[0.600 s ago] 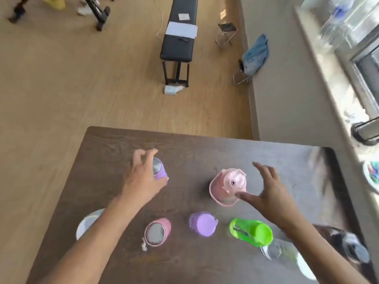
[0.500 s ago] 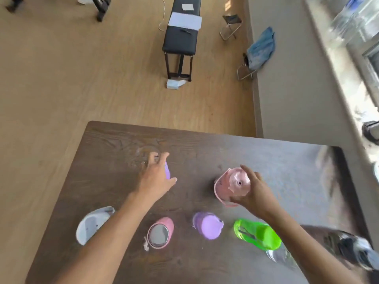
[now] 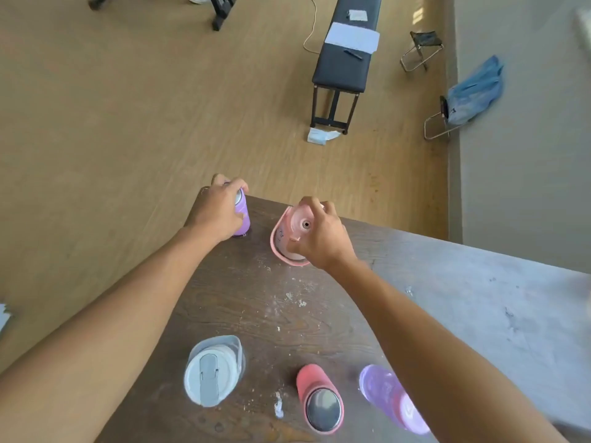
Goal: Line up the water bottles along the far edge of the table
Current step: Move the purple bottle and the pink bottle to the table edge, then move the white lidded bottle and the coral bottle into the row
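Note:
My left hand [image 3: 215, 210] is wrapped around a small purple bottle [image 3: 242, 215] with a silver cap, standing at the far left corner of the dark wooden table [image 3: 447, 298]. To its right, my right hand [image 3: 319, 241] grips the lid of a pink bottle [image 3: 281, 241] with a loop handle, close to the far edge. Three more bottles stand near the front: a white one with a grey flip lid [image 3: 212, 375], a coral one with a steel cap [image 3: 319, 399] and a lilac one [image 3: 393, 399], partly hidden by my right forearm.
Beyond the table is wooden floor with a black bench [image 3: 343, 59], a folding stool [image 3: 422, 49] and a blue cloth on a chair [image 3: 473, 91]. A grey wall runs along the right. White specks dot the tabletop.
Both hands closed on their bottles and carried them from mid-table to the far edge. The view shifted, so the green bottle is out of frame.

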